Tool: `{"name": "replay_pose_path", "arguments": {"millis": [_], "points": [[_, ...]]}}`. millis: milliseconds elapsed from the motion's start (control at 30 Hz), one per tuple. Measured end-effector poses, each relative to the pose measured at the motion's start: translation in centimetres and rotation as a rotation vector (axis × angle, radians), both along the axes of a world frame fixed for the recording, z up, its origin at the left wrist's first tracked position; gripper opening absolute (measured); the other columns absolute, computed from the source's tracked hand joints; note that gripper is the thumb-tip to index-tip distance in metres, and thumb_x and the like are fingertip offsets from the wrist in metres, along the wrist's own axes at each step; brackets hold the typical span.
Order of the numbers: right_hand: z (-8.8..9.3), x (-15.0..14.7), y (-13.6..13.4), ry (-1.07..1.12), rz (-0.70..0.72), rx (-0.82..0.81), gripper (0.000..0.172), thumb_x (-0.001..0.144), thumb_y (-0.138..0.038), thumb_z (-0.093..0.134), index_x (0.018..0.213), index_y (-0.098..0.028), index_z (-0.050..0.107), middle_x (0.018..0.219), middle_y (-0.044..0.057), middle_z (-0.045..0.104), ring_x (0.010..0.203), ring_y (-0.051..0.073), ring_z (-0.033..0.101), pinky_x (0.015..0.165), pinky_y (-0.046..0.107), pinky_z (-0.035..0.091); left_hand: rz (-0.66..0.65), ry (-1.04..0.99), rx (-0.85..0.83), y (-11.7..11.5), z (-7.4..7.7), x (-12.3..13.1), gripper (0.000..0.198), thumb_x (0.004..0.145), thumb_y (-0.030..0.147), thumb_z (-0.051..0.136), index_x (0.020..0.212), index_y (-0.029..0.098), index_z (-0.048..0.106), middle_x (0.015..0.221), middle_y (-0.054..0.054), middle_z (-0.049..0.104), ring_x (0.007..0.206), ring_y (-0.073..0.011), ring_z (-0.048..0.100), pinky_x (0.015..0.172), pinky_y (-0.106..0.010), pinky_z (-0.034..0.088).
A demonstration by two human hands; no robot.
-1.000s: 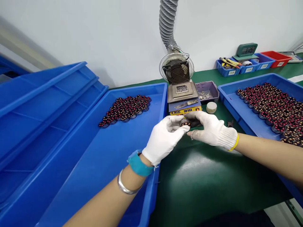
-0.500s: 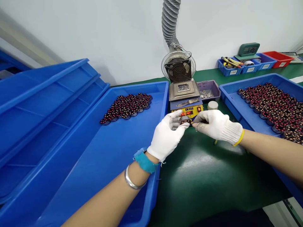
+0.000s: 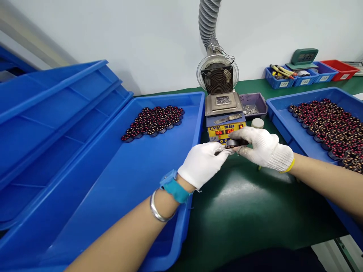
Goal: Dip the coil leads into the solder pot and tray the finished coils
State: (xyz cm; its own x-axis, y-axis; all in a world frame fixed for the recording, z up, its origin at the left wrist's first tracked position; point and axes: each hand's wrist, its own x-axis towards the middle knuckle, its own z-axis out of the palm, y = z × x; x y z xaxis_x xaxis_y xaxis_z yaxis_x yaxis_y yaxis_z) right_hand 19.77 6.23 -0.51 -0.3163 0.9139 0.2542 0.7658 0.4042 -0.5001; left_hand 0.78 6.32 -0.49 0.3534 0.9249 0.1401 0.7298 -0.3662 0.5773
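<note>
Both my hands wear white gloves and meet just in front of the soldering pot [image 3: 211, 122], which has a yellow panel with red digits. Between them is a small round dark coil part [image 3: 232, 143], partly covered by fingers. My left hand [image 3: 202, 163] is closed on its left side, with thumb and fingers pinched together. My right hand [image 3: 262, 149] grips the part from the right, thumb below and darkened fingertips over the top. Several similar coil parts [image 3: 155, 121] sit in the left blue tray [image 3: 121, 181], and many more [image 3: 326, 124] fill the right blue tray [image 3: 283, 126].
Stacked blue trays [image 3: 56, 113] lean at the far left. A metal tool [image 3: 227, 119] lies on the pot's front ledge. Behind stand a fan [image 3: 218, 79] under a grey hose [image 3: 209, 22], a purple bin [image 3: 253, 99], small bins [image 3: 304, 81] and a clock [image 3: 304, 56]. A white-lidded jar [image 3: 257, 123] is near my right hand.
My right hand has moved left and closed over the coil part, which was in my left hand alone. My left fingers have come down, and the part has tilted.
</note>
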Motion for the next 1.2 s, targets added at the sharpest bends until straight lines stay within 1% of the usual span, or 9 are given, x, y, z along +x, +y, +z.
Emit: {"name": "replay_pose_path", "arguments": {"millis": [100, 167, 333, 500, 700, 833, 933, 1100, 1200], "points": [[0.4, 0.1, 0.1, 0.042, -0.032, 0.013, 0.036, 0.079, -0.028, 0.063, 0.114, -0.024, 0.064, 0.11, 0.002, 0.067, 0.098, 0.023, 0.064, 0.083, 0.034, 0.052, -0.109, -0.074, -0.385, 0.4, 1.9, -1.4, 0.03, 0.078, 0.039, 0.061, 0.059, 0.016, 0.061, 0.054, -0.002, 0.063, 0.046, -0.0136, 0.057, 0.045, -0.023, 0.045], [0.6, 0.0, 0.3, 0.143, -0.062, -0.065, 0.033, 0.078, -0.028, 0.064, 0.111, -0.022, 0.067, 0.103, 0.003, 0.07, 0.093, 0.02, 0.065, 0.081, 0.031, 0.052, -0.118, -0.201, -0.518, 0.9, 2.8, -2.3, 0.032, 0.076, 0.043, 0.065, 0.061, 0.015, 0.06, 0.049, -0.001, 0.06, 0.039, -0.0117, 0.052, 0.04, -0.022, 0.041], [0.1, -0.3, 0.7, 0.45, -0.064, -0.315, 0.029, 0.077, -0.027, 0.066, 0.104, -0.02, 0.069, 0.096, 0.003, 0.072, 0.086, 0.017, 0.067, 0.078, 0.028, 0.054, -0.006, -0.395, -0.294, 1.1, 2.1, -2.0, 0.042, 0.077, 0.056, 0.059, 0.079, 0.014, 0.062, 0.063, -0.003, 0.063, 0.052, -0.0129, 0.058, 0.045, -0.022, 0.044], [-0.8, -0.1, 1.2, 0.499, -0.084, -0.33, 0.028, 0.075, -0.032, 0.069, 0.102, -0.023, 0.07, 0.098, 0.001, 0.071, 0.09, 0.018, 0.067, 0.083, 0.032, 0.054, -0.023, -0.386, -0.401, -0.1, 0.9, 0.1, 0.032, 0.08, 0.045, 0.06, 0.071, 0.014, 0.06, 0.058, -0.001, 0.06, 0.046, -0.0111, 0.056, 0.045, -0.022, 0.045], [0.3, -0.6, 1.5, 0.848, -0.183, -0.56, 0.026, 0.081, -0.02, 0.062, 0.107, -0.015, 0.065, 0.079, 0.004, 0.07, 0.061, 0.012, 0.065, 0.06, 0.024, 0.056, 0.14, -0.792, -0.34, 0.5, 1.2, -0.6, 0.022, 0.078, 0.034, 0.062, 0.081, 0.012, 0.06, 0.064, -0.003, 0.064, 0.047, -0.0108, 0.058, 0.04, -0.019, 0.041], [0.5, -1.1, 1.2, 0.995, -0.113, -0.622, 0.032, 0.082, -0.013, 0.059, 0.114, -0.014, 0.061, 0.078, 0.003, 0.07, 0.059, 0.01, 0.063, 0.055, 0.02, 0.055, 0.017, -0.939, -0.726, 0.3, 0.4, 0.4, 0.044, 0.07, 0.016, 0.064, 0.113, 0.014, 0.057, 0.105, -0.01, 0.068, 0.077, -0.0168, 0.067, 0.059, -0.024, 0.053], [0.1, -1.1, 1.0, 1.02, -0.09, -0.567, 0.029, 0.079, -0.015, 0.063, 0.108, -0.015, 0.064, 0.087, 0.004, 0.07, 0.064, 0.01, 0.063, 0.057, 0.021, 0.055, -0.062, -0.93, -0.895, -0.4, 0.3, 1.3, 0.041, 0.071, 0.013, 0.063, 0.113, 0.012, 0.058, 0.112, -0.012, 0.066, 0.079, -0.0154, 0.066, 0.065, -0.025, 0.053], [0.0, -1.1, 1.1, 0.956, -0.15, -0.498, 0.028, 0.077, -0.02, 0.066, 0.104, -0.015, 0.068, 0.078, 0.002, 0.068, 0.046, 0.005, 0.05, 0.043, 0.017, 0.047, -0.069, -0.904, -0.874, -0.6, 0.8, 0.8, 0.021, 0.07, 0.023, 0.063, 0.087, 0.012, 0.062, 0.078, -0.009, 0.07, 0.058, -0.0147, 0.062, 0.055, -0.027, 0.048], [0.2, -1.2, 1.1, 0.956, -0.183, -0.502, 0.028, 0.077, -0.022, 0.066, 0.103, -0.014, 0.068, 0.074, 0.002, 0.067, 0.043, 0.004, 0.047, 0.04, 0.016, 0.044, 0.021, -0.842, -0.653, -0.4, 0.7, 0.4, 0.019, 0.068, 0.026, 0.063, 0.081, 0.013, 0.057, 0.062, -0.003, 0.064, 0.048, -0.0136, 0.057, 0.046, -0.025, 0.044]]}}
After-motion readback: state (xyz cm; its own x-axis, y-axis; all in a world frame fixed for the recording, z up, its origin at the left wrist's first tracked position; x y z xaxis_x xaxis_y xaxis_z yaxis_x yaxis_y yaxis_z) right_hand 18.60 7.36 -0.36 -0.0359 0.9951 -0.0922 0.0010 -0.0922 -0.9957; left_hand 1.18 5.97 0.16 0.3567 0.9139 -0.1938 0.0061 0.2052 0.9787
